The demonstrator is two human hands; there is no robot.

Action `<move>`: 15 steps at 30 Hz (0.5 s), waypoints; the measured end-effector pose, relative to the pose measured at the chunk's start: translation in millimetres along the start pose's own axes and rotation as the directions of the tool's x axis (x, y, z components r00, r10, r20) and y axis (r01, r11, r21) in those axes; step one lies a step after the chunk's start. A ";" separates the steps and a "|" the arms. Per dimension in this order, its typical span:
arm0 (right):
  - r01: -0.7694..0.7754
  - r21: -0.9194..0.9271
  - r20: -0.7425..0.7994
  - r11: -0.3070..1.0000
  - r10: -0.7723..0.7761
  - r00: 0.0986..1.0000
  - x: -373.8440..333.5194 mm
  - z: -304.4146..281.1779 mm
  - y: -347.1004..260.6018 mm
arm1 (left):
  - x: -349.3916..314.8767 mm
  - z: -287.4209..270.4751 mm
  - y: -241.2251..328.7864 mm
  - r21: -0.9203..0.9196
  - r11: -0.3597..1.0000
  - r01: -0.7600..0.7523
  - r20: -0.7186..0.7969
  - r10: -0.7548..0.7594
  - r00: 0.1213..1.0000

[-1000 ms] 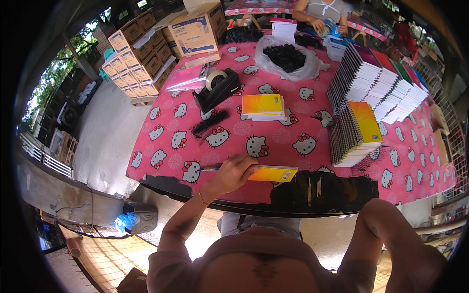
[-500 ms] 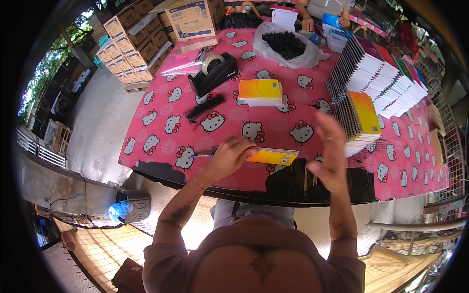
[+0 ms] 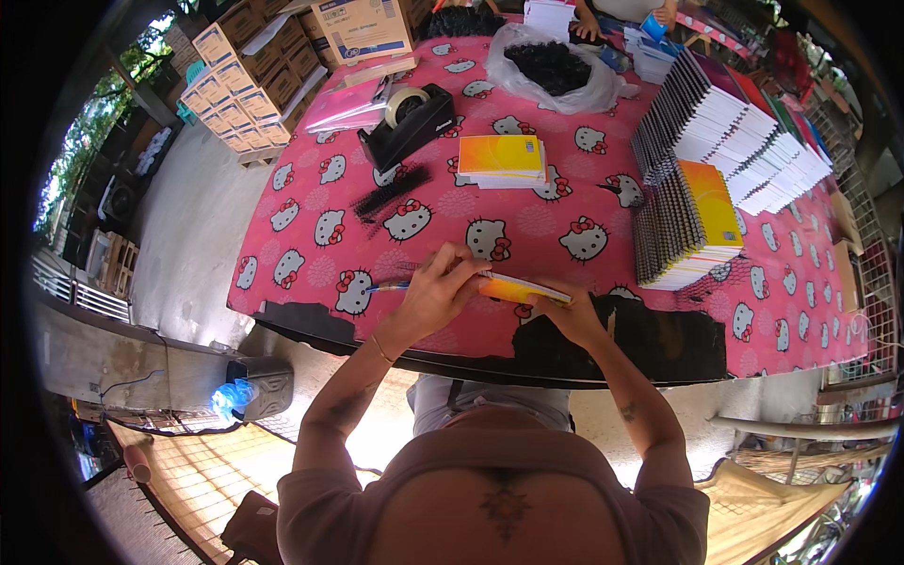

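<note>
A thin notebook with a yellow-orange cover is held just above the near edge of the table, tilted so its page edges show. My left hand is closed on its left end, thumb and fingers pinching. The right end is gripped by my right hand, its thumb on the cover. Beside my left hand a thin blue pen-like thing lies partly hidden. Beyond my hands lies a small stack of yellow-orange notebooks, and to the right stands a pile of spiral-bound yellow notebooks.
A black tape dispenser and loose black binding coils lie at the left on the pink tablecloth. Farther off are a plastic bag of black coils, tall notebook stacks, cartons and another person's hand.
My right hand, raised and open to the right half a second ago, has come down and left onto the notebook's right end. My left hand keeps its hold; the notebook has tilted.
</note>
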State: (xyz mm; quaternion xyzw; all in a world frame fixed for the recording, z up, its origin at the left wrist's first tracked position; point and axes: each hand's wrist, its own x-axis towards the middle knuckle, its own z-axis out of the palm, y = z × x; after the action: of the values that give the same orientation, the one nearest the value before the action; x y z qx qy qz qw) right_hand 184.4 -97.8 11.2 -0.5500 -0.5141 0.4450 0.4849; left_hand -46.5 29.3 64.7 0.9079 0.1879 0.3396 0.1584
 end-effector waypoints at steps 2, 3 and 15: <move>0.021 -0.025 -0.030 0.999 -0.022 0.999 -2.3 0.9 -5.6 | 7.2 -5.1 3.6 -0.037 0.999 -0.024 0.010 0.025 1.000; 0.041 -0.040 -0.044 0.998 -0.043 0.998 -2.6 2.6 -7.8 | 8.8 -6.7 2.3 0.004 0.999 -0.036 0.040 0.035 0.999; 0.014 0.023 -0.052 1.000 -0.013 0.999 -2.5 -6.0 -17.7 | 19.5 -19.6 -20.5 -0.387 0.873 0.297 0.334 -0.168 0.928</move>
State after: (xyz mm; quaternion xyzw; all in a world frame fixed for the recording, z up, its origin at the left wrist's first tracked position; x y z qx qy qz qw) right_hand 187.8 -100.7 29.5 -0.5522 -0.4996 0.4333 0.5076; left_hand -51.0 59.2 81.1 0.8603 0.1918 0.2141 0.4209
